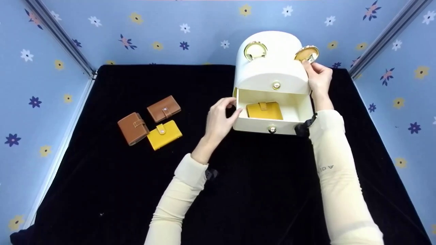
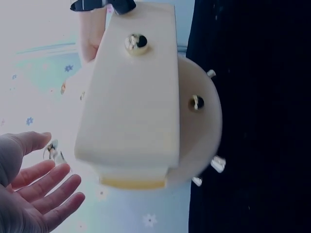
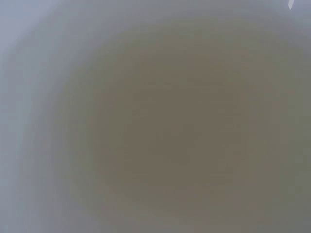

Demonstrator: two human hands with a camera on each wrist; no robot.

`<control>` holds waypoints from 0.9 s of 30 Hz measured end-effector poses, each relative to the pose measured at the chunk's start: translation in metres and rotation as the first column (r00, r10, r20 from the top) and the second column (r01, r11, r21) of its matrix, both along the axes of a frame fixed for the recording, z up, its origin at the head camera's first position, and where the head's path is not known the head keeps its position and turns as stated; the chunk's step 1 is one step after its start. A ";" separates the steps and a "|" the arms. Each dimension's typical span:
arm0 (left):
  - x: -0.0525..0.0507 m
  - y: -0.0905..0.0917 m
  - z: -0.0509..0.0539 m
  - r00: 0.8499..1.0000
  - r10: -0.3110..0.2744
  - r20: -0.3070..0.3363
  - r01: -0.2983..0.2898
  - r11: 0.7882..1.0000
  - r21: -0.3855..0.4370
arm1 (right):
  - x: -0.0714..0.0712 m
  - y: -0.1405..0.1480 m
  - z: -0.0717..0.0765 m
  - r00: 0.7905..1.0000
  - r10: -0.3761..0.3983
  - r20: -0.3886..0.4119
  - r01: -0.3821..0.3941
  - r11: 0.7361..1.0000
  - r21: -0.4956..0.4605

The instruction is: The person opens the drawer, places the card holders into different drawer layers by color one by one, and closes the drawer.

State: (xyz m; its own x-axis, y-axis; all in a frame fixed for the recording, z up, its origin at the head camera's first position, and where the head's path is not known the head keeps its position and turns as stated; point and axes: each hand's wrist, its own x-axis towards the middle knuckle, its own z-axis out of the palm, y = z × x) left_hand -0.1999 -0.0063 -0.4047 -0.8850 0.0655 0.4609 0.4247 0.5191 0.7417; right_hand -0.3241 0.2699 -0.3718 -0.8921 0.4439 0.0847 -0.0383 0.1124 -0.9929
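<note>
A cream jewelry box (image 1: 269,68) with a rounded top and two round gold-rimmed ears stands at the right back. Its bottom drawer (image 1: 293,117) is pulled out, and a yellow wallet (image 1: 267,111) lies inside. My right hand (image 1: 319,77) pinches the right gold-rimmed ear (image 1: 307,54), thumb on its front; the fingers behind are partly hidden. Beside the drawer's left wall is my left hand (image 1: 219,117), thumb near the front corner. In the left wrist view the left hand (image 2: 34,189) has loosely spread fingers holding nothing. The right wrist view shows only a close, blurred pale surface.
Two brown wallets, one at the back (image 1: 164,109) and one at the left (image 1: 133,128), lie on the black cloth (image 1: 102,183) with another yellow wallet (image 1: 165,134). Blue flowered panels (image 1: 204,30) enclose the back and sides. The box's left ear (image 1: 255,51) stands upright.
</note>
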 end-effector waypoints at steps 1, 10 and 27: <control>0.000 -0.003 -0.002 1.000 0.009 0.001 -0.009 1.000 0.000 | 0.000 0.000 0.000 1.000 -0.001 -0.001 0.001 1.000 -0.002; 0.000 -0.035 -0.020 0.997 0.066 0.047 -0.063 0.996 -0.063 | 0.000 0.001 0.000 1.000 -0.002 -0.005 0.002 1.000 0.004; 0.002 -0.095 -0.056 0.957 0.118 0.263 -0.047 0.964 -0.262 | 0.000 0.000 0.000 1.000 -0.002 0.020 0.001 1.000 0.014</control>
